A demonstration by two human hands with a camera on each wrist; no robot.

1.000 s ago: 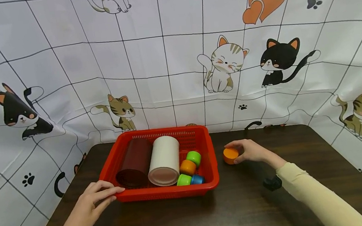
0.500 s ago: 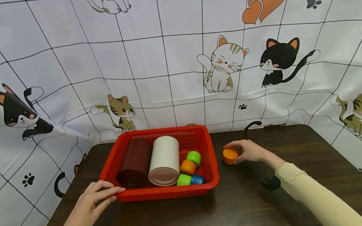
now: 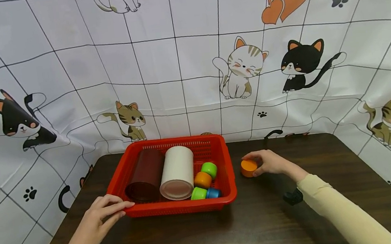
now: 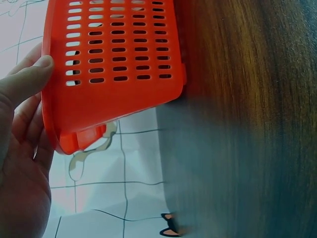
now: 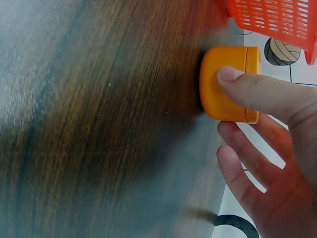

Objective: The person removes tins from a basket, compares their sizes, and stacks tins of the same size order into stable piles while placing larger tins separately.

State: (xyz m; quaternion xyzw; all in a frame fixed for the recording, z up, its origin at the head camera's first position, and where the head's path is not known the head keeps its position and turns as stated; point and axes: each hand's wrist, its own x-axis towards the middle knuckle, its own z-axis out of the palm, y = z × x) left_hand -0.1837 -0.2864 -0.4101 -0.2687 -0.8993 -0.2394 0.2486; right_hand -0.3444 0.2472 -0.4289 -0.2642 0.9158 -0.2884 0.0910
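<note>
My left hand holds the front left corner of a red plastic basket. In the left wrist view, the thumb presses the outside of the rim and the other fingers are behind it. Right of the basket, my right hand pinches a small orange round container that stands on the table. The right wrist view shows the thumb across the side of the container, which has a rounded base and a seam near its top. Two of the other fingers are spread away below it.
Inside the basket lie a dark brown cylinder, a white cylinder and small green, orange and blue round pieces. The dark wooden table ends at a white cat-print cloth. A black object is by the right sleeve.
</note>
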